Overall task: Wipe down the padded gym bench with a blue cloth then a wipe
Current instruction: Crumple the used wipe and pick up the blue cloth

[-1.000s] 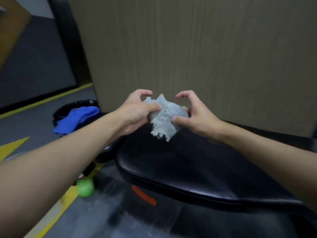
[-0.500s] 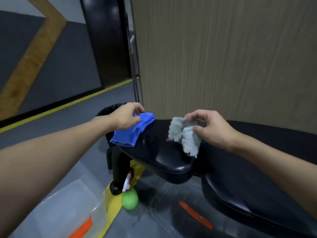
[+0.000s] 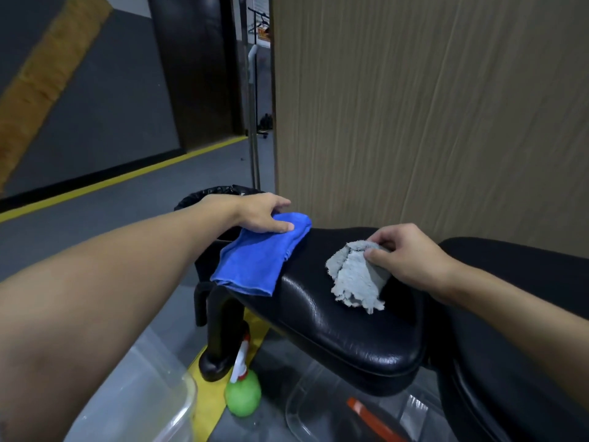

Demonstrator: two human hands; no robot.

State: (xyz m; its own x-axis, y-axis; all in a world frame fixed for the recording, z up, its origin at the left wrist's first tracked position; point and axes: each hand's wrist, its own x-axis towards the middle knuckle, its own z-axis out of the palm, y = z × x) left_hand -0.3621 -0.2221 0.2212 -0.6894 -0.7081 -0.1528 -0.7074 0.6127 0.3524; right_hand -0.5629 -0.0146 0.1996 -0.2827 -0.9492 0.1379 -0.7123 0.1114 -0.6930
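Note:
The black padded gym bench [image 3: 338, 330] runs from the centre to the right edge. A folded blue cloth [image 3: 258, 261] lies over its far left end, and my left hand [image 3: 258, 213] holds the cloth's top edge, thumb on the fabric. On the seat pad sits a crumpled grey wipe [image 3: 357, 279]. My right hand [image 3: 411, 253] pinches it at the top and presses it onto the pad.
A green spray bottle [image 3: 243, 393] stands on the floor by the bench's black leg [image 3: 220, 339]. Clear plastic bins [image 3: 153, 406] sit low at the left and under the bench. A black-lined trash bin [image 3: 207, 196] is behind my left hand. A wooden panel [image 3: 430, 106] rises behind the bench.
My left hand let go of the wipe and reached left to the blue cloth. My right hand lowered the wipe onto the seat pad. The view swung left.

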